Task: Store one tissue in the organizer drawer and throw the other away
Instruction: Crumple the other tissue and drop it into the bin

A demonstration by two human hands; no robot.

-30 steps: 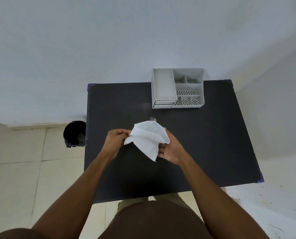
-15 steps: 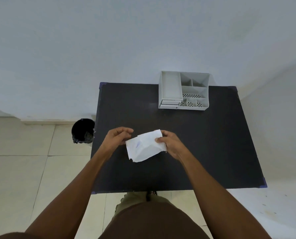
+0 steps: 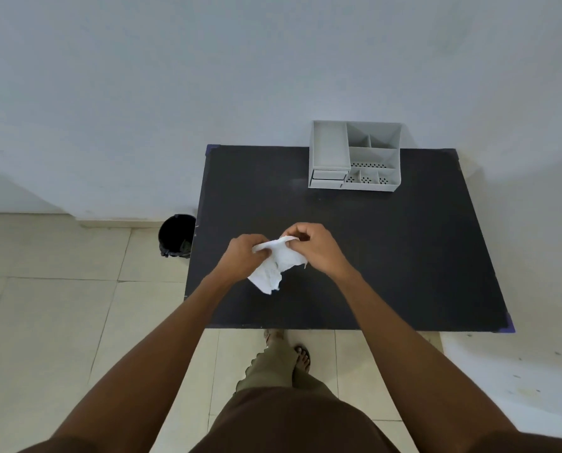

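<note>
A pale wall fills the upper part of the view, and a floor of light tiles runs beneath it. A black table stands against the wall, its top bare except for one item at the far edge. Both forearms of the person reach in from below and meet over the near-left part of the tabletop.

A grey organizer sits at the far edge of the table, touching or nearly touching the wall. It has one long compartment on its left, several smaller divided compartments on its right, and a small drawer at its lower left front. The drawer front appears flush with the body, though this cannot be confirmed from above.

A black bin stands on the floor just beside the table's left edge, near the wall.

The left hand is closed, pinching the left upper edge of a white tissue. The right hand is likewise closed, its fingertips gripping the tissue's upper right edge. The tissue is crumpled and hangs between the two hands above the table, its lower corner drooping toward the surface. Only one tissue can be distinguished.
</note>
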